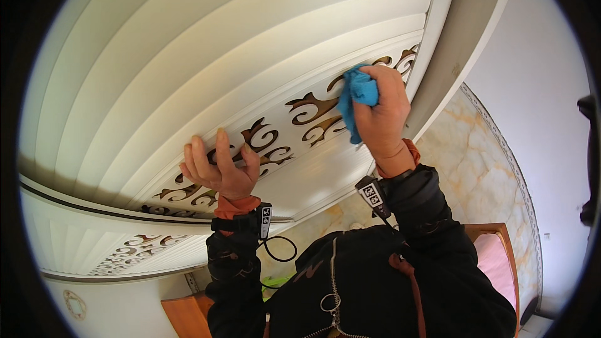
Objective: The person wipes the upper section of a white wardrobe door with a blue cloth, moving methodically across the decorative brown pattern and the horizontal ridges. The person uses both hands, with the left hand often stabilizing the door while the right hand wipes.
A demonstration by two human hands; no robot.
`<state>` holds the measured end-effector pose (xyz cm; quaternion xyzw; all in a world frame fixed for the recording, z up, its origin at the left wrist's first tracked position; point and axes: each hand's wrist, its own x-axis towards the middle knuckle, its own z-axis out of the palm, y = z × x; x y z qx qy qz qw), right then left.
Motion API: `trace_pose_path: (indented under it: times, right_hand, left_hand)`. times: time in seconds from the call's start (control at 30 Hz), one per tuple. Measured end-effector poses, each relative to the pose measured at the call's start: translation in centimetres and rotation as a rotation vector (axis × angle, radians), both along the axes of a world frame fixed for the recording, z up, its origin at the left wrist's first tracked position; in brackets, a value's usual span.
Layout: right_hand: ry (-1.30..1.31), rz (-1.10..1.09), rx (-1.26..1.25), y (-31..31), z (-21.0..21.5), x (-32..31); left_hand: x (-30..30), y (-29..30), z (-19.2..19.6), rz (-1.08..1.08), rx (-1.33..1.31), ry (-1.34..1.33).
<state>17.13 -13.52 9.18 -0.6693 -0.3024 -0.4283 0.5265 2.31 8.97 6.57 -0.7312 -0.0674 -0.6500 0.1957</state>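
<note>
In front of me stands a white louvred door (206,44) with a band of dark scroll cut-outs (313,111) across it. My right hand (387,109) grips a bunched blue cloth (358,95), which lies against the scroll band near the door's right side. Fingers spread, my left hand (222,166) rests on the same band farther left and holds nothing. Part of the scroll pattern is hidden behind each hand.
A second white panel (125,250) with similar scrollwork is at the lower left. The door frame (460,44) runs along the right, beside a marble-patterned floor (469,150). Wooden furniture with a pink cover (494,263) stands at the lower right. A cable (288,250) loops by my left wrist.
</note>
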Motion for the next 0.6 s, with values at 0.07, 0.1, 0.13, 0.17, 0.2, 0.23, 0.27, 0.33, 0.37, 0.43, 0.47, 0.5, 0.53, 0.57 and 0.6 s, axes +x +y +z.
trace_pose_path:
  times: [0.07, 0.1, 0.13, 0.17, 0.2, 0.23, 0.27, 0.33, 0.37, 0.43, 0.47, 0.5, 0.53, 0.57, 0.6]
  right_hand:
    - [-0.067, 0.014, -0.004, 1.0, 0.4, -0.8]
    - [-0.053, 0.02, -0.026, 1.4, 0.5, -1.3]
    - [-0.056, 0.046, -0.038, 1.8, 0.4, -1.9]
    - [-0.07, 0.073, -0.052, 1.9, 0.3, -2.4]
    - [-0.045, 0.103, -0.071, 2.0, 0.2, -3.0]
    - [-0.066, 0.136, -0.076, 1.9, 0.1, -3.3]
    - [-0.072, 0.15, -0.086, 1.7, 0.0, -3.4]
    - [-0.057, 0.145, -0.162, 1.3, 0.1, -3.0]
    - [-0.072, 0.143, -0.19, 1.1, 0.2, -2.6]
    - [-0.081, 0.097, -0.187, 0.8, 0.5, -1.7]
    - [-0.094, 0.077, -0.163, 0.7, 0.6, -1.3]
    - [-0.08, 0.057, -0.143, 0.6, 0.7, -0.9]
    - [-0.12, 0.032, -0.156, 0.5, 0.7, -0.7]
    - [-0.113, 0.015, -0.143, 0.4, 0.7, -0.5]
    - [-0.102, 0.0, -0.131, 0.3, 0.6, -0.4]
  left_hand:
    - [0.0, -0.1, 0.0, -0.003, -0.004, -0.004]
    - [0.1, -0.1, 0.0, -0.006, -0.006, -0.008]
    - [0.0, -0.1, -0.1, -0.009, -0.012, -0.01]
    - [0.1, -0.1, -0.1, -0.017, -0.014, -0.011]
    - [0.0, -0.2, -0.1, -0.026, -0.02, -0.01]
    - [0.0, -0.1, -0.1, -0.034, -0.036, -0.014]
    - [0.1, -0.1, -0.1, -0.028, -0.026, -0.014]
    - [0.0, -0.2, -0.1, -0.01, -0.032, -0.005]
    - [-0.1, -0.1, -0.1, -0.01, -0.028, -0.004]
    - [-0.1, -0.1, -0.1, -0.008, -0.028, 0.001]
    - [-0.2, -0.1, -0.1, -0.017, -0.031, 0.003]
    - [-0.2, -0.1, -0.2, -0.023, -0.034, 0.004]
    - [-0.2, 0.0, -0.2, -0.024, -0.041, 0.008]
    - [-0.2, 0.0, -0.2, -0.033, -0.037, 0.001]
    - [-0.2, 0.0, -0.2, -0.035, -0.038, 0.002]
